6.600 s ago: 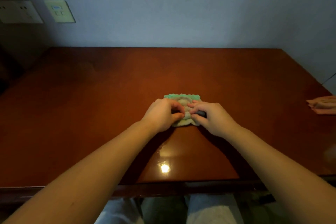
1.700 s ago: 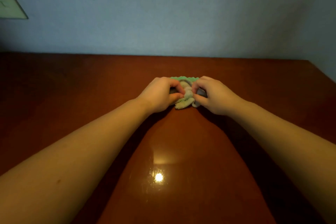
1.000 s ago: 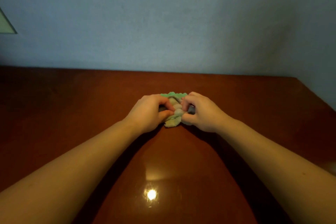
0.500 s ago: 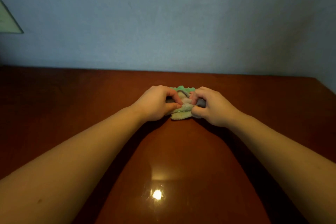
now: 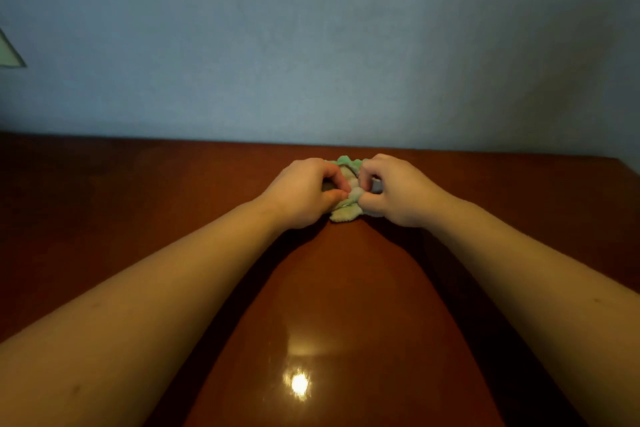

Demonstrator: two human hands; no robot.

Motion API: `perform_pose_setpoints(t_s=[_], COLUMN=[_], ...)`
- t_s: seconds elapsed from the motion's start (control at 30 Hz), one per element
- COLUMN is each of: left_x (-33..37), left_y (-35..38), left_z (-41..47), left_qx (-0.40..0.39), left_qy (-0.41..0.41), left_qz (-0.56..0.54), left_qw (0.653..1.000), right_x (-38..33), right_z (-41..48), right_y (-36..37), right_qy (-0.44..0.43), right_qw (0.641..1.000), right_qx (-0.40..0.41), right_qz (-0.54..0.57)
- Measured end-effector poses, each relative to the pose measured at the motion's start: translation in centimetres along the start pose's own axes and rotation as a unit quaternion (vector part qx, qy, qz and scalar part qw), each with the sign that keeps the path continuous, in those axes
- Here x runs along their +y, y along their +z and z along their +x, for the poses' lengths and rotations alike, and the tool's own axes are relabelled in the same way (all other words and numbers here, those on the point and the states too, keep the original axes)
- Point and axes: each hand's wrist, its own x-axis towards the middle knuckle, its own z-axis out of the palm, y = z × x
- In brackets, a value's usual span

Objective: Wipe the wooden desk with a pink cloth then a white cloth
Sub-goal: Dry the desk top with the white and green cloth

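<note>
My left hand (image 5: pixel 304 194) and right hand (image 5: pixel 398 194) meet at twelve o'clock, near the far edge of the wooden desk (image 5: pixel 138 201). Both are curled tight on the white cloth (image 5: pixel 344 213) with its green scalloped trim (image 5: pixel 346 160). The left grips from nine o'clock and the right from three, thumbs and forefingers pinching the bunched middle. I judge this keeps the wad compact and lets both arms press it into the wood. The cloth rests on the desk top. A bright glare (image 5: pixel 299 384) sits at six o'clock.
</note>
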Motion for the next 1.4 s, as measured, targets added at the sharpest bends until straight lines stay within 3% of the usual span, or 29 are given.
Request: perform_pose_setpoints(t_s=[0.2,0.47,0.6,0.77,1.13,1.4], left_x=[-1.2,-0.6,-1.6,-1.8,-1.5,1.4], left_y=[-0.6,0.2,0.3,0.9,1.1,3.7], left_z=[-1.8,4.0,3.1,6.0,8.6,10.2], left_qx=[-0.044,-0.002,0.001,0.014,-0.003,-0.021], left_qy=[0.045,-0.014,0.01,-0.001,-0.019,0.012], left_qz=[0.029,0.023,0.027,-0.018,-0.055,-0.052], left_qw=[0.998,1.0,1.0,1.0,0.998,0.998], right_x=[-0.5,1.3,1.9,3.5,5.1,8.4], right_z=[-2.4,3.6,2.5,4.7,6.0,3.5], right_y=[-0.1,-0.5,-0.5,-0.3,-1.0,-3.1], right_qy=[-0.033,-0.013,-0.029,-0.028,-0.014,0.019], right_qw=[0.998,0.999,0.999,0.999,0.999,0.999], right_qx=[-0.049,0.008,-0.025,0.033,0.032,0.036], right_qz=[-0.013,-0.028,-0.038,0.003,0.006,0.005])
